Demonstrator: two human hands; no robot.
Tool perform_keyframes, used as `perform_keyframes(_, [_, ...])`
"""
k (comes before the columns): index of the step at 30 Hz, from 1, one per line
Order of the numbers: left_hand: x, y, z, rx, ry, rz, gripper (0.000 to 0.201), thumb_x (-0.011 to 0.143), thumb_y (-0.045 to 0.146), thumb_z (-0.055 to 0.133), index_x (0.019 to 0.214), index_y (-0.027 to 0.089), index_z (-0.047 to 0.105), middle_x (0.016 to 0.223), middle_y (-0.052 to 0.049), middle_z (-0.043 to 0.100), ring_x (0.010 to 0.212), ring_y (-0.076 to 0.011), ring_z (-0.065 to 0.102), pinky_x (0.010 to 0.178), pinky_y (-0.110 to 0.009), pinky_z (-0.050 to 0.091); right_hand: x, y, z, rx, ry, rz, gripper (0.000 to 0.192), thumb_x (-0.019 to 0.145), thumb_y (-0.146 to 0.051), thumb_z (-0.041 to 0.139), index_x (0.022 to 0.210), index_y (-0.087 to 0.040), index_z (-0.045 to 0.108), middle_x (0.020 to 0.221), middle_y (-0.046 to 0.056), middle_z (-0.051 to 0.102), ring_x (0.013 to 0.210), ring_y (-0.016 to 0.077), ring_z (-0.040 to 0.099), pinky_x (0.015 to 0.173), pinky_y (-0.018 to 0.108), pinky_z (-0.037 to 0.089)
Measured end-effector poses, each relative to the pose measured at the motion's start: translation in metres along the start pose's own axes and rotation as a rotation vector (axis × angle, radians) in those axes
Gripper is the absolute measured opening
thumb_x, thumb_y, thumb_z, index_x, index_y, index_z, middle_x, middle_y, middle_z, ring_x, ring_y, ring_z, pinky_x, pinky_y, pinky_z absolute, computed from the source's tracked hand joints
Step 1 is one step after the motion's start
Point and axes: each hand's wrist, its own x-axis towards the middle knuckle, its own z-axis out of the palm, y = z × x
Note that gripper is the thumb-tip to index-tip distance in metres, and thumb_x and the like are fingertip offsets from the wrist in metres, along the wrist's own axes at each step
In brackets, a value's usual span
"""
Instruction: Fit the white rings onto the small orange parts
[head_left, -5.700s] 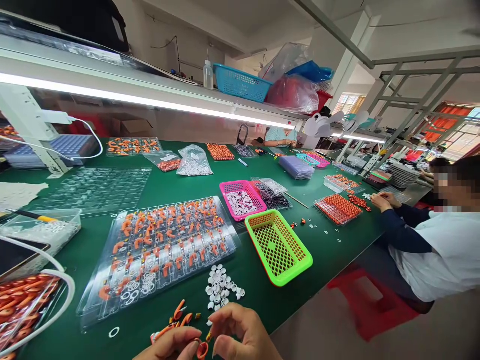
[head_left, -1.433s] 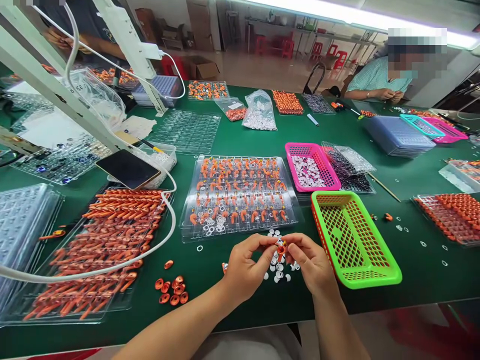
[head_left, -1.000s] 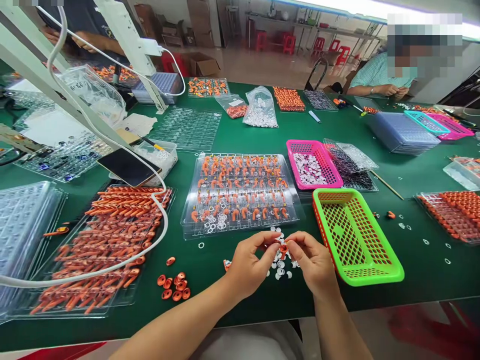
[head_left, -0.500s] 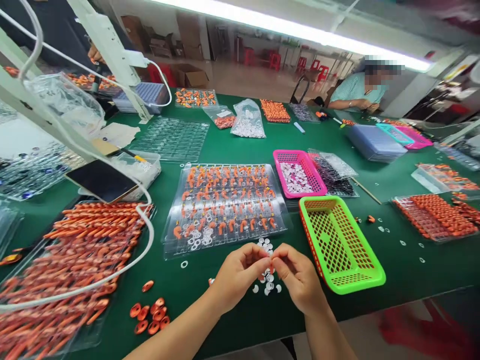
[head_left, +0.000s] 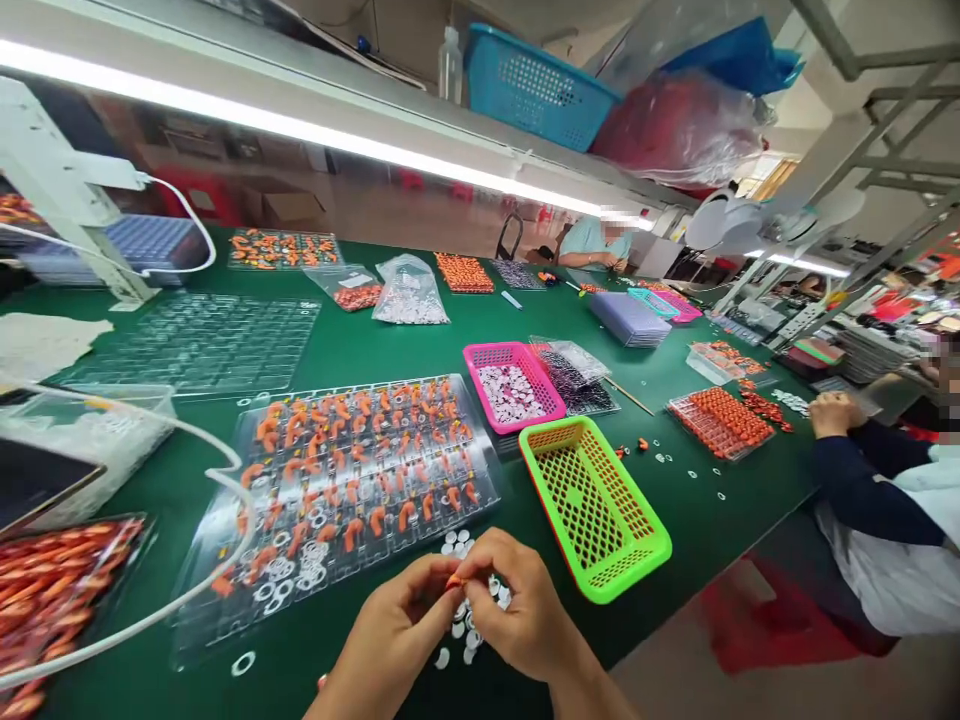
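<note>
Left hand (head_left: 397, 625) and right hand (head_left: 517, 610) pinching one small orange part (head_left: 454, 581) together, white rings (head_left: 469, 625) beneath, clear compartment tray (head_left: 337, 480) behind, green basket (head_left: 592, 505) right.

— Where does your one view sit?

— On your head, above the near edge of the green table (head_left: 360, 350), close over your hands (head_left: 465, 620), which fill the bottom edge.

— Which way does it face?

— Forward and down, turned a little to your right: the table runs off to the far right, where a seated person (head_left: 892, 520) shows at the frame's edge.

— And higher up?

— It tilts enough to catch the shelf (head_left: 315, 90) and the blue basket (head_left: 536, 85). No second view shares the scene.
</note>
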Motion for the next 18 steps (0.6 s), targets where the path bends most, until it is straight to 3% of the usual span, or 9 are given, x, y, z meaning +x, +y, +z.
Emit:
perform_keyframes(5, [-0.002,0.006,0.005,-0.059,0.033,0.058,0.030,0.077,0.040,0.070,0.093,0.015,0.070,0.084,-0.005,0.070,0.078,-0.0187,0.063,0.069,-0.026,0.049,-0.001,0.005,-0.004,0.037,-0.023,0.007,0.012,0.088,-0.015,0.055,0.093,-0.021,0.064,0.088,0.003,0.063,0.082,0.0162,0.061,0.076,0.028,0.049])
perform_keyframes(10, [-0.002,0.009,0.002,-0.251,0.018,-0.046,0.035,0.078,0.040,0.069,0.101,0.014,0.071,0.086,-0.007,0.071,0.077,-0.0180,0.064,0.069,-0.027,0.051,-0.003,0.010,-0.009,0.094,-0.035,0.094,0.012,0.093,-0.022,0.054,0.103,-0.021,0.062,0.095,0.005,0.064,0.086,0.0175,0.063,0.075,0.028,0.053])
perform_keyframes(14, [-0.003,0.008,0.001,-0.321,0.009,-0.054,0.036,0.076,0.038,0.072,0.101,0.012,0.070,0.087,-0.007,0.071,0.080,-0.0185,0.064,0.073,-0.028,0.051,-0.005,0.003,-0.011,0.029,-0.014,0.067,0.012,0.093,-0.020,0.055,0.102,-0.021,0.062,0.095,0.005,0.063,0.086,0.0175,0.062,0.075,0.029,0.052])
perform_keyframes(18, [-0.004,0.012,0.003,-0.307,0.020,-0.046,0.034,0.073,0.037,0.074,0.097,0.013,0.070,0.076,-0.004,0.070,0.072,-0.0168,0.063,0.071,-0.028,0.050,-0.009,-0.005,-0.008,-0.045,0.019,0.022,0.014,0.091,-0.015,0.053,0.101,-0.020,0.061,0.092,0.004,0.062,0.083,0.0162,0.061,0.073,0.028,0.050])
